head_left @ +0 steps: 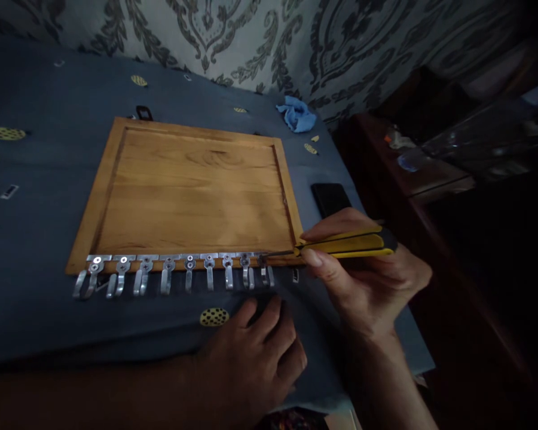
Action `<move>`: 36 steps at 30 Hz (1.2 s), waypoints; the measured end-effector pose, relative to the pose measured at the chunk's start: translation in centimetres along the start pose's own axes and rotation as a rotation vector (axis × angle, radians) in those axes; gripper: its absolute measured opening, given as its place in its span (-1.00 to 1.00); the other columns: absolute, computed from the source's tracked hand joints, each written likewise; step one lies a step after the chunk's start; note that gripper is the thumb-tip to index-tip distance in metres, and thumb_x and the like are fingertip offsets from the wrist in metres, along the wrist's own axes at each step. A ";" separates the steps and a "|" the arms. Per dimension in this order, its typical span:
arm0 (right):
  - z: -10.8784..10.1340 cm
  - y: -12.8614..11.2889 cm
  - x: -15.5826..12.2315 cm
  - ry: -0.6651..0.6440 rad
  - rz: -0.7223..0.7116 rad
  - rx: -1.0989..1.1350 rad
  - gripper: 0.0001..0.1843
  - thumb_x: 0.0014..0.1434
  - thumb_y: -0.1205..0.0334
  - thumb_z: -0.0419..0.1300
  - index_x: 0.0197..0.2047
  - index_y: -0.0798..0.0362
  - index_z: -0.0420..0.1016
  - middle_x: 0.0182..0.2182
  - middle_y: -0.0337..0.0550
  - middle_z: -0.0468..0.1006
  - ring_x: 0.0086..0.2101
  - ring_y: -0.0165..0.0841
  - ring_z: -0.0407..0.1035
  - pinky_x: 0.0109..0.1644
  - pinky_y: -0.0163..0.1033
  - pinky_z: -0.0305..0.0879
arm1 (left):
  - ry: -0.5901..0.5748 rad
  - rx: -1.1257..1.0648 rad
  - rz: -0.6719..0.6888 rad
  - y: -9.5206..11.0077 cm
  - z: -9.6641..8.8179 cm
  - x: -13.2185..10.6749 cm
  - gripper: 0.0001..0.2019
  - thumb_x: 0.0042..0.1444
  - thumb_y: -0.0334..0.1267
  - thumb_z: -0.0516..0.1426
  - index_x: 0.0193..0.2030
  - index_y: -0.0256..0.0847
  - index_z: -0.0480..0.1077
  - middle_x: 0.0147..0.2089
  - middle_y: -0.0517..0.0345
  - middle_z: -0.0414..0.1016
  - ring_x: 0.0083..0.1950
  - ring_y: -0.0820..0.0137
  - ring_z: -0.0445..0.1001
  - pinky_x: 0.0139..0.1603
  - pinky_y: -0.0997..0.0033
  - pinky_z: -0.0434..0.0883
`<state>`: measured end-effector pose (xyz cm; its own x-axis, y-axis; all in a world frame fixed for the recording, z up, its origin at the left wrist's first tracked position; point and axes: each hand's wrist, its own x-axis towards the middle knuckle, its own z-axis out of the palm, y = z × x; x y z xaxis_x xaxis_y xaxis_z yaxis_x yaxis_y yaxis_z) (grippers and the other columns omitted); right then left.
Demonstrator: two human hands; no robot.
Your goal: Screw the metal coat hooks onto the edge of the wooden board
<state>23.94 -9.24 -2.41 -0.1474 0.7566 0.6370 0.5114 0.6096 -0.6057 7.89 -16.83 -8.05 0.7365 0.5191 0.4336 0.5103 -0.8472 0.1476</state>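
A wooden panel [197,191] with a raised frame lies on the blue patterned cloth. Along its near edge runs a metal hook rail [208,257] with several hooks overhanging the edge. My right hand [367,275] is closed around the yellow handle of a screwdriver [345,243]. The screwdriver lies almost level, its thin shaft pointing left to the rail's right end; whether the tip sits in a screw is too small to tell. My left hand [260,352] rests on the cloth just below the rail, fingers curled under and their tips hidden.
A black flat object [330,199] lies right of the panel, partly behind my right hand. A crumpled blue cloth [297,113] is at the back. Dark hangers [144,113] stick out from the panel's far edge. Dim furniture [430,173] stands beyond the right edge.
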 end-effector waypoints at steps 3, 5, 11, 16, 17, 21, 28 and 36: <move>0.1 0.0 0.0 0.019 -0.029 -0.035 -0.87 0.16 0.30 0.39 -0.35 -0.04 0.52 -0.46 -0.29 0.55 -0.48 -0.39 0.35 -0.47 -0.19 0.27 | 0.001 -0.001 0.001 0.0 -0.1 0.0 -0.67 0.29 0.03 0.16 -0.04 -0.20 0.44 0.08 0.04 0.59 0.16 0.15 0.47 0.10 0.12 0.26; 0.2 0.0 0.0 0.031 -0.038 -0.051 -0.85 0.16 0.29 0.40 -0.38 -0.03 0.50 -0.47 -0.29 0.54 -0.49 -0.39 0.35 -0.48 -0.19 0.26 | -0.007 -0.001 0.011 0.1 -0.2 0.0 -0.66 0.29 0.04 0.16 -0.03 -0.20 0.44 0.09 0.03 0.58 0.17 0.15 0.46 0.10 0.12 0.26; 0.6 -0.2 0.0 0.066 -0.030 -0.071 -0.81 0.14 0.28 0.41 -0.43 -0.02 0.49 -0.49 -0.30 0.54 -0.50 -0.40 0.35 -0.48 -0.20 0.26 | -0.004 -0.006 0.008 0.1 0.0 -0.1 -0.64 0.28 0.06 0.17 -0.03 -0.22 0.44 0.08 0.01 0.58 0.16 0.13 0.47 0.11 0.11 0.27; 0.8 -0.2 -0.1 0.098 -0.020 -0.056 -0.72 0.12 0.29 0.43 -0.51 -0.01 0.43 -0.52 -0.30 0.51 -0.51 -0.41 0.35 -0.49 -0.22 0.23 | -0.013 -0.009 0.003 0.1 0.1 0.0 -0.65 0.28 0.04 0.17 -0.03 -0.22 0.43 0.10 0.01 0.57 0.17 0.14 0.47 0.10 0.12 0.28; 0.9 -0.2 -0.1 0.104 -0.024 -0.051 -0.70 0.11 0.28 0.44 -0.53 -0.01 0.42 -0.52 -0.30 0.50 -0.50 -0.40 0.36 -0.50 -0.22 0.23 | -0.014 -0.010 0.004 0.1 0.0 0.0 -0.66 0.29 0.03 0.16 -0.03 -0.22 0.43 0.10 0.01 0.57 0.17 0.14 0.46 0.10 0.12 0.28; 1.0 0.1 -0.4 0.115 0.000 -0.022 -0.77 0.10 0.27 0.44 -0.46 -0.05 0.47 -0.52 -0.31 0.49 -0.52 -0.38 0.33 -0.52 -0.20 0.19 | -0.001 -0.004 0.000 0.1 0.0 -0.1 -0.71 0.34 -0.03 0.12 -0.04 -0.21 0.44 0.09 0.00 0.58 0.18 0.15 0.46 0.11 0.12 0.27; 1.1 0.4 -0.6 0.122 -0.018 0.002 -0.80 0.08 0.35 0.44 -0.39 -0.08 0.50 -0.53 -0.35 0.48 -0.54 -0.40 0.31 -0.51 -0.20 0.20 | -0.004 0.000 0.002 0.0 0.0 0.1 -0.72 0.35 -0.05 0.10 -0.03 -0.22 0.44 0.09 0.00 0.58 0.17 0.16 0.47 0.09 0.13 0.30; 0.5 0.1 0.0 0.050 0.076 0.112 -0.89 0.11 0.22 0.44 -0.32 -0.09 0.58 -0.44 -0.30 0.58 -0.50 -0.37 0.40 -0.46 -0.19 0.31 | 0.002 -0.001 0.002 0.2 -0.1 -0.1 -0.76 0.36 -0.10 0.09 -0.04 -0.22 0.43 0.08 -0.01 0.57 0.17 0.17 0.46 0.09 0.14 0.28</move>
<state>23.62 -9.07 -2.75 -0.0682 0.7906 0.6085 0.4212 0.5757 -0.7008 7.85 -17.04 -8.00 0.7367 0.5174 0.4354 0.5084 -0.8483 0.1479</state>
